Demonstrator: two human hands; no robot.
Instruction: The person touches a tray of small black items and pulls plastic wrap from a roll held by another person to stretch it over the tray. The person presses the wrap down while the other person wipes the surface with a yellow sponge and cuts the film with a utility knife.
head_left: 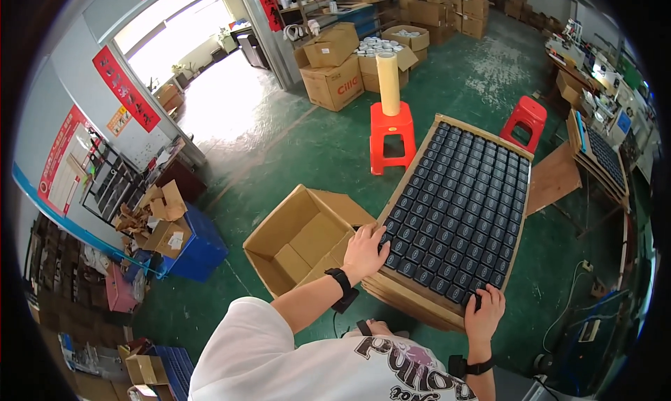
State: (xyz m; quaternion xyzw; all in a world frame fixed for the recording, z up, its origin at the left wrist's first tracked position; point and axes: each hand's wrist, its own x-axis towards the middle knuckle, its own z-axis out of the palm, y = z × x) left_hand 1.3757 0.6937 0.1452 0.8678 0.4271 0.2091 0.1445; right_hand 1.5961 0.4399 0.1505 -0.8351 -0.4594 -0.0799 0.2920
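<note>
A wooden tray (525, 212) lies before me, filled with rows of small black square blocks (454, 205), each with a pale oval mark. At the left end of the nearest rows, my left hand (365, 253) curls over the tray's edge, thumb and forefinger closed around a black block. My right hand (485, 311) is at the near right corner, its thumb and fingers likewise bent around the end block of the nearest row. More boards or trays appear stacked under the top one. Both wrists wear black bands.
An open cardboard box (300, 240) adjoins the tray on the left. Beyond stand a red stool (391, 132) bearing a yellowish roll (388, 83) and another red stool (525, 121). A second block tray (602, 153) is at right; a blue bin (203, 244) stands left.
</note>
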